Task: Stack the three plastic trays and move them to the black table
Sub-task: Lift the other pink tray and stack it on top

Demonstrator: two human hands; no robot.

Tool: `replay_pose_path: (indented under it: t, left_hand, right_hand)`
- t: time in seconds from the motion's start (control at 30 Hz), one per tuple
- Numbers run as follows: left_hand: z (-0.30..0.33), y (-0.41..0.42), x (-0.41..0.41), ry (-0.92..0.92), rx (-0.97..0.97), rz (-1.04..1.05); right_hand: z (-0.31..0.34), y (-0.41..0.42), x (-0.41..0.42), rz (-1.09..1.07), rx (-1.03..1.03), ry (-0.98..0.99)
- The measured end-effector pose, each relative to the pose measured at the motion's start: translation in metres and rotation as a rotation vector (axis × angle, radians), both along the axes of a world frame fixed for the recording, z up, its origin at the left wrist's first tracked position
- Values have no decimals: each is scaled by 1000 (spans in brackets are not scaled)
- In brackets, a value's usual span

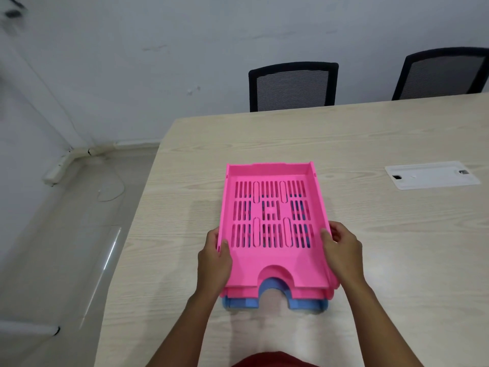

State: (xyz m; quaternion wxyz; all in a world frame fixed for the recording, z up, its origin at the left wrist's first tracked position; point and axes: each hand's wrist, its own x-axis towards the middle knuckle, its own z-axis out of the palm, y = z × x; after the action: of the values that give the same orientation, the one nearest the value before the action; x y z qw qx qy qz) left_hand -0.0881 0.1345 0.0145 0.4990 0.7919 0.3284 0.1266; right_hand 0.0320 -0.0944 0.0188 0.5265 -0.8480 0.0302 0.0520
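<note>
A pink slotted plastic tray [270,263] lies on top of a stack on the light wood table [397,247]. Under it shows the front lip of a second pink tray [238,292], and at the bottom a blue tray [304,304] peeks out at the front. My left hand [214,263] grips the stack's left side wall, thumb on the rim. My right hand [341,252] grips the right side wall the same way. The black table is not in view.
Two black mesh office chairs [292,86] [442,72] stand behind the table's far edge against a grey wall. A white cable hatch [431,174] is set into the tabletop at the right. Tiled floor [66,234] lies to the left of the table.
</note>
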Motion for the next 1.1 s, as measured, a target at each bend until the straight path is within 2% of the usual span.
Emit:
replay_pose_path:
  t: [0.4, 0.47, 0.6, 0.67, 0.87, 0.97, 1.1]
  left_hand:
    - [-4, 12, 5, -44, -14, 93]
    - [-7, 15, 10, 19, -139, 75]
    - [-14, 27, 14, 73, -731, -46]
    - [-13, 32, 15, 56, -903, -146]
    - [-15, 30, 18, 28, -984, -145]
    - [-17, 28, 16, 7, -993, -128]
    - [-20, 25, 5, 3, -989, -85]
  right_hand:
    - [-2, -5, -1, -40, 12, 42]
    - [-4, -5, 2, -53, 31, 49]
    - [-8, -7, 7, -35, 174, 152]
    - [-14, -10, 11, -29, 267, 238]
    - [-28, -17, 12, 157, 645, 668]
    - [-27, -14, 9, 166, 743, 705]
    - [-29, -12, 5, 143, 764, 701]
